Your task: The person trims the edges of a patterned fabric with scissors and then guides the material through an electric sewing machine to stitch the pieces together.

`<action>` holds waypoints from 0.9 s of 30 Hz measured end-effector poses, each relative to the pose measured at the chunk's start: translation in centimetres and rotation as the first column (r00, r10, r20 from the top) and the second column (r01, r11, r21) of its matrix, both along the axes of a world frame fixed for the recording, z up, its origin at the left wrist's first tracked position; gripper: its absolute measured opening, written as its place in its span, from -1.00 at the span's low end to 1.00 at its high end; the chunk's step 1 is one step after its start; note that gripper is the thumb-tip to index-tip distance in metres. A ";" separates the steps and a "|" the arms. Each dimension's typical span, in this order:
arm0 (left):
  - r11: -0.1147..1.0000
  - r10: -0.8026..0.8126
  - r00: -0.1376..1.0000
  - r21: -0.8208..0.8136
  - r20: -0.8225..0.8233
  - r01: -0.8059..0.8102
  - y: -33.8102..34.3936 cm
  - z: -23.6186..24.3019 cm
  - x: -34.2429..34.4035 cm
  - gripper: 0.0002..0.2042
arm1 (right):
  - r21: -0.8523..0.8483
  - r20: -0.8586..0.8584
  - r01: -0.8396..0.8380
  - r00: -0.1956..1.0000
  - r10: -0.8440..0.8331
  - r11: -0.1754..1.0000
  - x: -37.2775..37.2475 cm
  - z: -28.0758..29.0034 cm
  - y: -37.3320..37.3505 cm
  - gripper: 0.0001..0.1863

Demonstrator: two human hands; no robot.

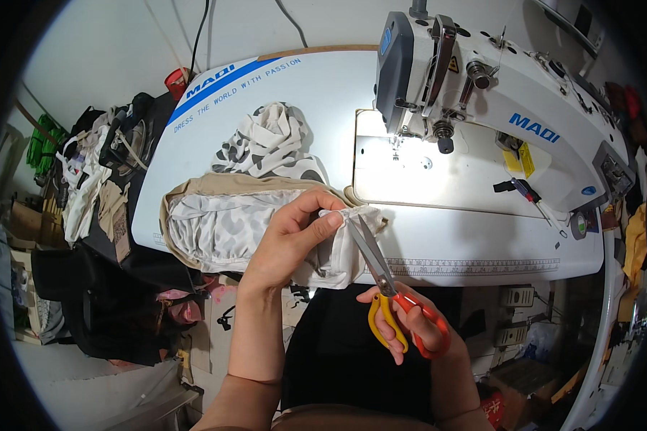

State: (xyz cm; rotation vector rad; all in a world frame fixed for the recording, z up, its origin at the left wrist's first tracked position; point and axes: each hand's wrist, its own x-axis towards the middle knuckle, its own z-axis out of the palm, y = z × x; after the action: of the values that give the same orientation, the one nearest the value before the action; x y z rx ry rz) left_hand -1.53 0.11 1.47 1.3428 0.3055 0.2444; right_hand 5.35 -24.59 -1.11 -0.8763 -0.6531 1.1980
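My left hand (287, 233) pinches the edge of a white, grey-patterned fabric piece (230, 215) with a beige border (255, 184), lying gathered at the table's front edge. My right hand (413, 323) holds a pair of scissors (374, 260) with one red and one yellow handle loop. Their blades point up and left, slightly parted, and the tips meet the fabric edge right beside my left thumb. Whether any fabric lies between the blades is hard to make out. Behind the piece, a bunched white cloth with dark spots (266, 140) rests on the table.
A white sewing machine (510, 108) stands at the right, its lamp lighting the needle plate (388, 169). A small screwdriver and tweezers (543, 205) lie under its arm. A printed ruler strip (474, 267) runs along the front edge. Piled clothes (93, 172) hang at the left.
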 end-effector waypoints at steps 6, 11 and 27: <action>1.000 0.000 1.000 0.024 -0.022 0.000 0.0 0.2 -0.1 -0.87 | 0.012 0.023 0.008 1.000 -0.008 1.000 0.2 0.3 0.0 -0.14; 0.998 -0.015 1.000 0.053 -0.024 0.016 0.0 0.4 -0.1 -0.85 | 0.004 0.035 0.031 0.999 -0.031 1.000 0.2 0.1 0.1 -0.15; 0.995 -0.051 0.998 0.081 0.026 0.049 0.0 0.4 -0.1 -0.86 | 0.031 0.022 0.004 1.000 -0.005 1.000 0.3 -0.3 0.2 -0.17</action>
State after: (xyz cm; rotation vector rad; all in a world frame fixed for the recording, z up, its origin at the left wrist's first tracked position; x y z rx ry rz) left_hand -1.61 0.14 1.84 1.4239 0.2401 0.2356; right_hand 5.62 -24.39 -1.41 -0.8655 -0.6850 1.1728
